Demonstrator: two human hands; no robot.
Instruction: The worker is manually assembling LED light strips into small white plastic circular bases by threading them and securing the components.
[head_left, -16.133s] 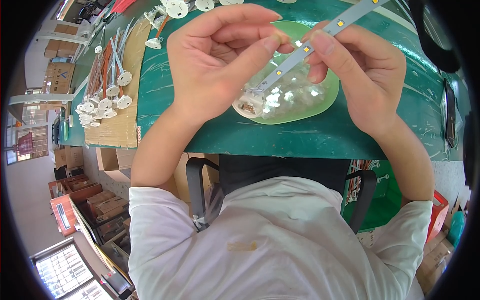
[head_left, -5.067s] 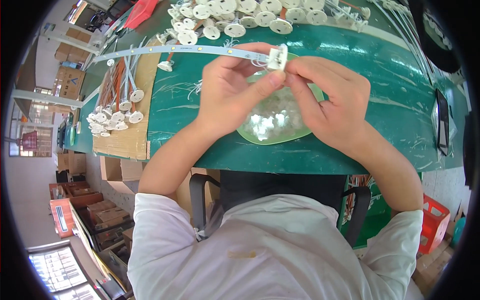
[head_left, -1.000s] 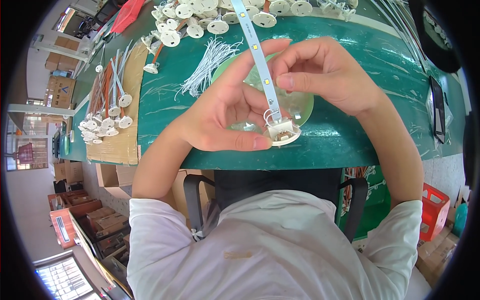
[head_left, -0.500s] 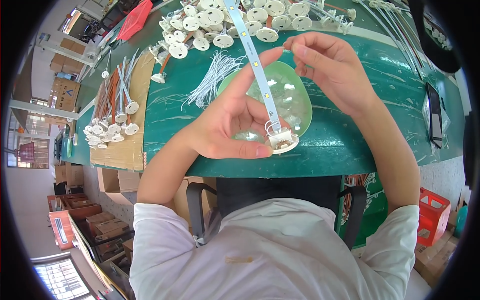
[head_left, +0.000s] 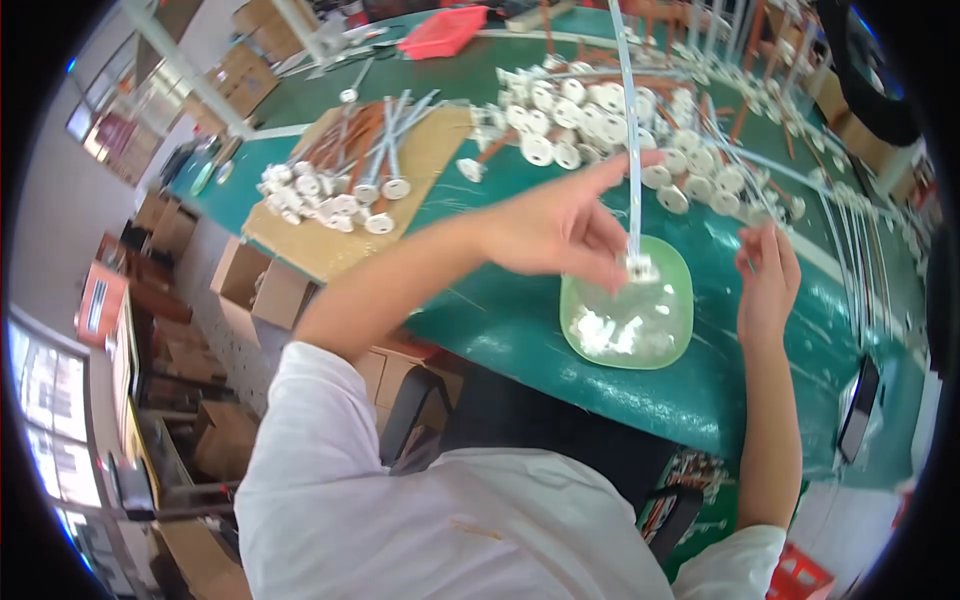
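Observation:
My left hand (head_left: 570,232) is closed on an LED strip light, a narrow pale strip (head_left: 633,120) with a white base (head_left: 640,268) at its lower end. The strip stands nearly upright, its base over a light green bowl (head_left: 625,362) of small clear pieces. Off to the right of the bowl, my right hand (head_left: 768,270) is raised with its fingertips pressed together. Whatever it may pinch is too small and blurred to make out. My left hand and forearm hide part of the table behind them.
Beyond my hands lies a large heap of white round-based strips (head_left: 600,115). More strips (head_left: 340,185) rest on a cardboard sheet (head_left: 300,240) at the left. A red basket (head_left: 443,33) sits at the far edge, and a dark phone (head_left: 858,410) lies at the right.
The whole view has swung to the left. My left hand has carried the LED strip light farther from my body, and my right hand has drawn away from it to the right.

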